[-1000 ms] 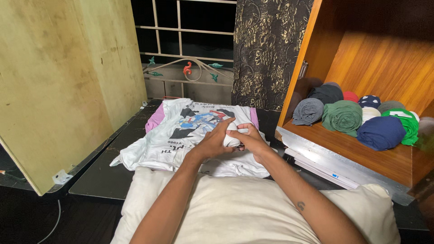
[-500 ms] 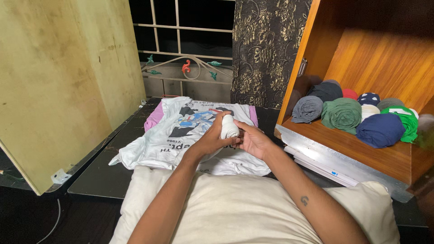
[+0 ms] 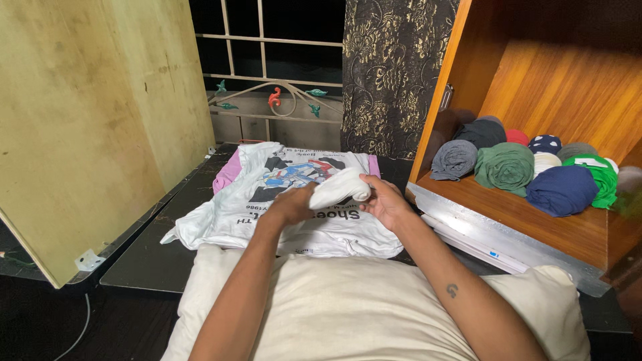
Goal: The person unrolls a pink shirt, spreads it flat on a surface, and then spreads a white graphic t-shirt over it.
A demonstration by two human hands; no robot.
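Both hands [image 3: 334, 200] have lifted the white roll [image 3: 340, 187] higher.

No packages, signs or screens in view; only label is a small blue sticker [image 3: 493, 255], near right, on the cabinet's pale front edge [image 3: 468, 230], w/ nothing else marked.

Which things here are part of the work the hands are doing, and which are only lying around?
In the work:
left hand
right hand
rolled white cloth
printed white T-shirt
rolled clothes on the wooden shelf

Only lying around:
cream pillow
patterned curtain
window grille
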